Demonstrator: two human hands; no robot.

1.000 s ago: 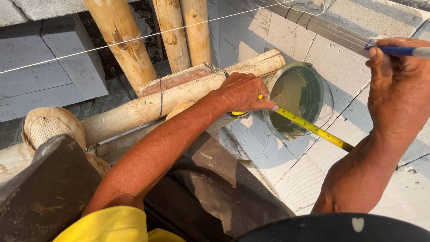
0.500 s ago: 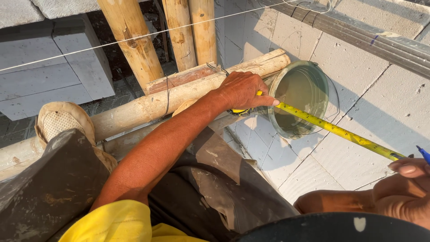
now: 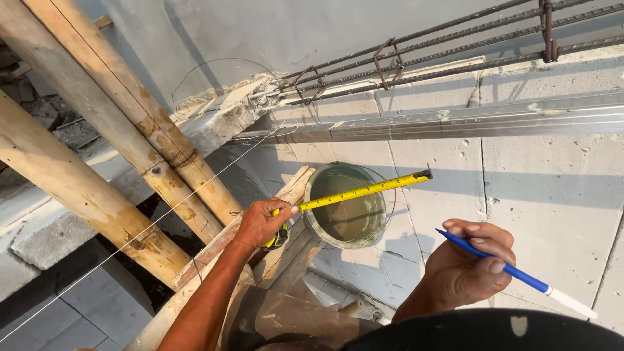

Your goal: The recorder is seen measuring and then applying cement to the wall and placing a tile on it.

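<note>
My left hand (image 3: 261,223) grips a yellow tape measure (image 3: 364,191). Its blade reaches out to the right, over a round bucket (image 3: 314,229) of murky liquid, and its hooked tip hangs free in the air. My right hand (image 3: 469,264) is lower right and holds a blue pen (image 3: 513,275) with a white end. The pen points up and left, toward the bucket. Behind both hands stands a wall of pale grey blocks (image 3: 552,208).
Thick bamboo poles (image 3: 117,162) slant across the left side, with a taut string (image 3: 162,218) running past them. Rusty steel rebar (image 3: 455,62) lies along the wall top, above a metal straightedge (image 3: 455,123). Wooden planks (image 3: 286,253) support the bucket.
The view has swung up and right along the wall. The tape blade is much shorter now and its tip is lifted off the blocks. My right hand rose into view with the pen.
</note>
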